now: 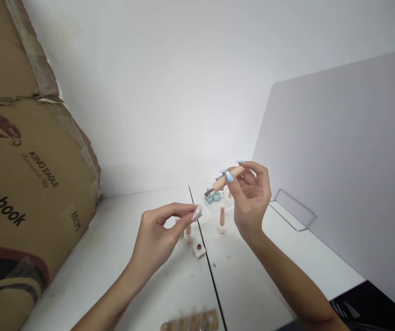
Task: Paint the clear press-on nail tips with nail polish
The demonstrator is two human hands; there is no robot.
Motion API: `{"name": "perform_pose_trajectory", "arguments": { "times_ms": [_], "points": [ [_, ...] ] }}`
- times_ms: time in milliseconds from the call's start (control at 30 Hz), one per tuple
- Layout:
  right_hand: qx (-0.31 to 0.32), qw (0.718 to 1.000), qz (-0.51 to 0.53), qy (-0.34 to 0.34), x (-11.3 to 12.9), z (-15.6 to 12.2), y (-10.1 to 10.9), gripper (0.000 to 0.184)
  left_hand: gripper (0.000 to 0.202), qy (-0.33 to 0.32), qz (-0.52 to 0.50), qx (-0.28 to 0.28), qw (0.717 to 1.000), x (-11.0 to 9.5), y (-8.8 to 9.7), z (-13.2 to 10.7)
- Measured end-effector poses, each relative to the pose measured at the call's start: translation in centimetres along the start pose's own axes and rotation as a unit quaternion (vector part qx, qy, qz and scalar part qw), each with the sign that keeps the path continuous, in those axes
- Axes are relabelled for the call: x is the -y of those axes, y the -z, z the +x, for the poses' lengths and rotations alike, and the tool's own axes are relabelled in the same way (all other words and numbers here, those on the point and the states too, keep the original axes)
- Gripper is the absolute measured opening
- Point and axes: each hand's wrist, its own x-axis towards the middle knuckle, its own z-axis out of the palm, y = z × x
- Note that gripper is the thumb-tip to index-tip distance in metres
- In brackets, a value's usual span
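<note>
My right hand is raised above the white table and pinches a peach-coloured nail polish cap with its brush, held slanted. My left hand is lower and to the left, fingers pinched together with a pale painted nail showing; what it holds between them is too small to make out. Below the hands stand an open polish bottle, a peach-capped bottle and another bottle partly behind my left hand. A few teal bottles stand further back.
A large cardboard box fills the left side. A grey divider panel stands on the right with a wire bracket at its foot. A wooden strip of nail tips lies at the near edge. A dark seam splits the table.
</note>
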Motion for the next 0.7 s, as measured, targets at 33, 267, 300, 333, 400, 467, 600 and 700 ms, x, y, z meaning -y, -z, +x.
{"name": "perform_pose_trajectory", "arguments": {
  "times_ms": [33,267,300,333,400,467,600,700],
  "points": [
    [-0.010,1.000,-0.005,-0.011,-0.01,0.09,0.04,0.025,0.006,0.000,0.002,0.001,1.000,0.06,0.05,-0.04],
    [-0.018,1.000,-0.017,0.002,0.36,-0.11,-0.04,0.024,0.008,0.019,-0.025,0.009,0.999,0.38,0.31,0.02],
    [-0.017,1.000,-0.018,0.000,0.38,-0.14,-0.07,0.024,0.008,0.022,-0.031,0.012,0.999,0.45,0.34,0.06],
    [-0.019,1.000,-0.018,-0.003,0.39,-0.16,-0.08,0.024,0.009,0.023,-0.038,0.013,0.999,0.52,0.38,0.10],
    [-0.023,1.000,-0.017,-0.007,0.37,-0.17,-0.09,0.024,0.011,0.028,-0.052,0.017,0.998,0.65,0.46,0.18],
    [-0.026,1.000,-0.011,-0.010,0.35,-0.18,-0.08,0.024,0.014,0.034,-0.065,0.020,0.997,0.74,0.51,0.25],
    [-0.027,1.000,-0.003,-0.009,0.43,-0.26,-0.12,0.024,0.011,0.044,-0.072,0.021,0.996,0.69,0.48,0.32],
    [-0.021,1.000,0.000,-0.007,0.52,-0.31,-0.17,0.024,0.008,0.044,-0.065,0.015,0.997,0.57,0.43,0.34]
  ]
}}
